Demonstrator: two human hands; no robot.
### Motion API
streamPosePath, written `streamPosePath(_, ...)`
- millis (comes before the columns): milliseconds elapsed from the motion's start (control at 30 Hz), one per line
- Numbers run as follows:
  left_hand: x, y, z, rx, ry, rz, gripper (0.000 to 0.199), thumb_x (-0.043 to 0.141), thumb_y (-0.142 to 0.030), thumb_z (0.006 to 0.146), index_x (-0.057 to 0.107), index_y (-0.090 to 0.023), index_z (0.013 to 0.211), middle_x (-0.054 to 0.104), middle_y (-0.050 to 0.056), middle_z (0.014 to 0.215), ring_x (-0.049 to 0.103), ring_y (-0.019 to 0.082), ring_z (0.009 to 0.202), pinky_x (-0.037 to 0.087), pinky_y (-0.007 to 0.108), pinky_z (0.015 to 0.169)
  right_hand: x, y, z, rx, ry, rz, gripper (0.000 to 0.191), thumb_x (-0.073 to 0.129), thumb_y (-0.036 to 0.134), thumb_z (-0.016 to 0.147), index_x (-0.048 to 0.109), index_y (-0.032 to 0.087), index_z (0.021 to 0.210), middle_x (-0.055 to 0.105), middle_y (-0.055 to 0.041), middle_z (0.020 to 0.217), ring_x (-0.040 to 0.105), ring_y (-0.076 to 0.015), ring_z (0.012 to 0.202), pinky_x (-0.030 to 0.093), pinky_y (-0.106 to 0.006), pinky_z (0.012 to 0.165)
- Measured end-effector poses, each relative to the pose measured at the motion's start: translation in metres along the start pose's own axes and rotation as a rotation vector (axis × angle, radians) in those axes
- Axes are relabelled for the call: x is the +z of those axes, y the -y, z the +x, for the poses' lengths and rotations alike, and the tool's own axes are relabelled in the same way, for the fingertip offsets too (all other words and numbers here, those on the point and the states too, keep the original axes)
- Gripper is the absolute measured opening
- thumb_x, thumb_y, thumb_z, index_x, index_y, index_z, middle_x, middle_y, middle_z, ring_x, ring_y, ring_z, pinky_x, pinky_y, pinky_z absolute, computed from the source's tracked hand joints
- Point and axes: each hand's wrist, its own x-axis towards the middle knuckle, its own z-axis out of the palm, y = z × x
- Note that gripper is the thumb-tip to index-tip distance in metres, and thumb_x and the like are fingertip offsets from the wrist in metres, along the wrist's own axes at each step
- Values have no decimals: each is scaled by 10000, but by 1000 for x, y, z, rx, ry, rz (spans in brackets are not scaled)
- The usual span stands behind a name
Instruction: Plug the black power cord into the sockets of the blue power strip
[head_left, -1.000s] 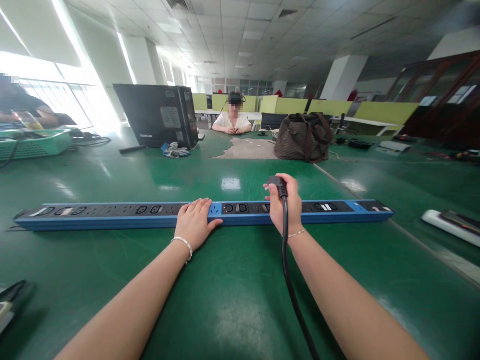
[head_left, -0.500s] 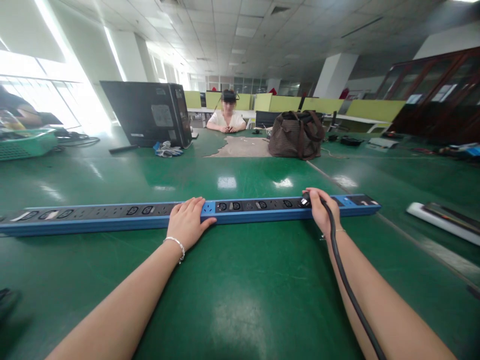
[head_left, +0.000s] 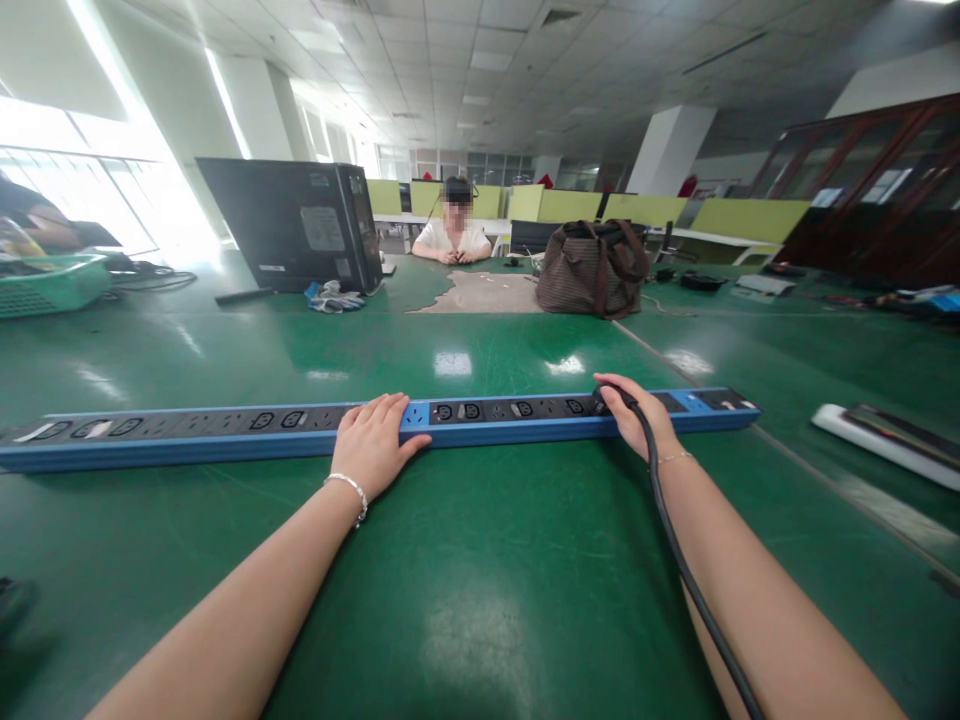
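Note:
A long blue power strip (head_left: 517,434) with black socket panels lies crosswise on the green table. My left hand (head_left: 373,432) holds its middle, fingers over the top and thumb along the near side, beside a blue socket section. Over the strip's right part, my right hand (head_left: 636,415) is closed around a black plug (head_left: 600,400). Its thick black cable (head_left: 679,545) runs back along my right forearm. The plug's face is turned down toward the sockets; whether its pins are in one is hidden.
A black computer case (head_left: 292,225) stands at the back left, with gloves (head_left: 334,297) beside it. A brown bag (head_left: 592,268) sits at the back, and a green basket (head_left: 52,290) at far left. A white-and-black bar (head_left: 885,440) lies right. Across the table sits a person (head_left: 452,235).
My right hand has shifted slightly left and tipped the plug, so its pale front no longer shows. The left hand and the power strip have stayed nearly still.

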Motion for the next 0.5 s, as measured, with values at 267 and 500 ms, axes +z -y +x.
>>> streamPosePath(267,-2,0,1,-5,14,12,620,402,-602,833,467,-185,1287,532,128,1338,469,266,1239,328,426,1022,-1,0,-4,55,21,-55,379,463,473,833,690,223,1006,692,-72,1064,627,-254,1004,475,-405,900)
streamPosePath(500,-1,0,1,-1,10,14,614,406,-591,838,463,-177,1288,529,127,1342,465,262,1243,326,419,1023,-2,5,-13,-70,44,-144,338,455,398,845,659,229,1056,678,-61,1119,630,-238,1026,474,-387,925)
